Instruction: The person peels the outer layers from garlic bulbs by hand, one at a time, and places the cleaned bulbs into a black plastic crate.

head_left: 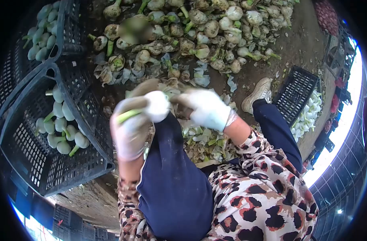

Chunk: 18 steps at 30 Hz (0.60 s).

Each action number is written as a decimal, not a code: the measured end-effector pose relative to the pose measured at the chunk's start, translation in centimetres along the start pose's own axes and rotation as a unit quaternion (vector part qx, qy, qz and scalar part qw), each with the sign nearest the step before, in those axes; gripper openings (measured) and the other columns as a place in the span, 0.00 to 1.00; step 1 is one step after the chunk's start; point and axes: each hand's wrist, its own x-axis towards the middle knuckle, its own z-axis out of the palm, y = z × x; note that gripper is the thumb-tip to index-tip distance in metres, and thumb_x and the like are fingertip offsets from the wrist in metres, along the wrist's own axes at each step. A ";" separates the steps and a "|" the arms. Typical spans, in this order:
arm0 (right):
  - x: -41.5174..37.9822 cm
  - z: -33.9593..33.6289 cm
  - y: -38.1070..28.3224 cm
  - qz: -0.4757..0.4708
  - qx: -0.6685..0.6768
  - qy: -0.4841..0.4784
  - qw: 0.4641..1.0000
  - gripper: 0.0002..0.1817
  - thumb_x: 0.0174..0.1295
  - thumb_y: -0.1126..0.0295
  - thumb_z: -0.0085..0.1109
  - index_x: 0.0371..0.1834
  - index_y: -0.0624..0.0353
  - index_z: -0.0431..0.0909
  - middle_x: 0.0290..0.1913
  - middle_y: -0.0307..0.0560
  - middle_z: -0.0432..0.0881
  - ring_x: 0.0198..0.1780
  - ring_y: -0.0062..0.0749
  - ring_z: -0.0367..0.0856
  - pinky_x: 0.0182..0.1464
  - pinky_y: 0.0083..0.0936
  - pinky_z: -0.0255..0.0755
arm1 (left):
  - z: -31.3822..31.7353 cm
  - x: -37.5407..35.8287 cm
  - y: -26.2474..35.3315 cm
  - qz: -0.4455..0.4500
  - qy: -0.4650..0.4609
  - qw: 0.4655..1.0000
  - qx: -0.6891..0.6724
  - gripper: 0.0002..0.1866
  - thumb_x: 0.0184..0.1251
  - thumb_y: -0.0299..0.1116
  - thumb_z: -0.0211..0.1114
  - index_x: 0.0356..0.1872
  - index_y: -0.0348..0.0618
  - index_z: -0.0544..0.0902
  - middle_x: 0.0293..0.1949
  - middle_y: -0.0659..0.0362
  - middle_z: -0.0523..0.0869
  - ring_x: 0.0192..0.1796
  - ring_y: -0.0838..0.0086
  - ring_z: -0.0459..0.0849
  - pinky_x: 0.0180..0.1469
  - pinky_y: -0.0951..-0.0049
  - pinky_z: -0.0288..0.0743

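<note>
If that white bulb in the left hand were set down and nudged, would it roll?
The white bulb would probably roll, since its body looks rounded. Its green stem, jutting out, would likely make it veer. It seems firm: no sagging shows in the gloved left hand.

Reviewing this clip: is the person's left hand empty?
No, the left hand holds a white bulb with its green stem showing.

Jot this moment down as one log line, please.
left grip: holding white bulb | right grip: blurred, bulb contact unclear | near crate, left: bulbs inside | ahead: dirty bulb pile
</note>
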 end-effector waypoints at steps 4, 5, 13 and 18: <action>1.1 -1.9 5.3 0.119 -0.189 0.209 0.952 0.25 0.57 0.67 0.65 0.61 0.51 0.78 0.57 0.58 0.79 0.55 0.54 0.80 0.58 0.42 0.76 | -1.6 -0.5 7.1 0.198 -0.150 0.866 -0.434 0.47 0.64 0.48 0.70 0.74 0.26 0.60 0.69 0.29 0.69 0.68 0.44 0.75 0.74 0.46 0.67; 1.9 -1.8 6.9 0.104 -0.215 0.244 0.940 0.24 0.58 0.67 0.65 0.61 0.51 0.78 0.58 0.58 0.78 0.55 0.56 0.79 0.58 0.42 0.76 | -1.5 -1.2 6.7 0.228 -0.103 0.868 -0.429 0.47 0.67 0.53 0.67 0.75 0.29 0.59 0.70 0.30 0.68 0.70 0.45 0.74 0.77 0.44 0.61; 5.9 -3.4 7.4 0.158 -0.217 0.167 0.949 0.18 0.60 0.66 0.63 0.53 0.59 0.81 0.52 0.55 0.81 0.50 0.45 0.81 0.55 0.38 0.78 | 3.0 1.2 0.4 -0.013 0.039 0.998 0.042 0.40 0.66 0.32 0.71 0.76 0.34 0.62 0.67 0.44 0.75 0.64 0.60 0.80 0.62 0.62 0.79; 2.4 -1.0 0.4 0.188 0.629 0.127 0.743 0.20 0.71 0.61 0.60 0.57 0.65 0.79 0.46 0.43 0.84 0.46 0.25 0.81 0.47 0.24 0.76 | 3.1 3.1 -3.8 0.036 -0.086 0.963 0.254 0.47 0.53 0.33 0.79 0.75 0.36 0.65 0.61 0.47 0.80 0.61 0.63 0.82 0.64 0.67 0.75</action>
